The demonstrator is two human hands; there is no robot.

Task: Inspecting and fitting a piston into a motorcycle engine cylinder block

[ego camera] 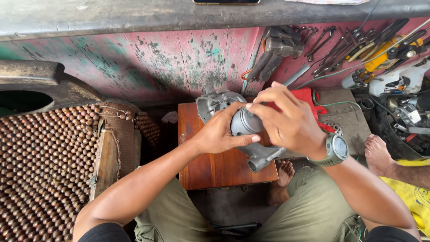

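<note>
Gripping a grey metal piston (245, 123) between both hands (255, 125), over the wooden stool (215, 168) by its right edge

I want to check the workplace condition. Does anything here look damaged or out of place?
Yes: the pink panel behind the wooden board has badly flaked paint. Wrenches lie in a loose heap. Both hands hold a grey metal engine part, which looks intact.

Grey metal piston (245, 123), upright, hand-held

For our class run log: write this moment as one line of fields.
left hand: grips grey metal piston | right hand: fingers on piston top | under: grey engine casing on wooden board | behind: tools
</note>
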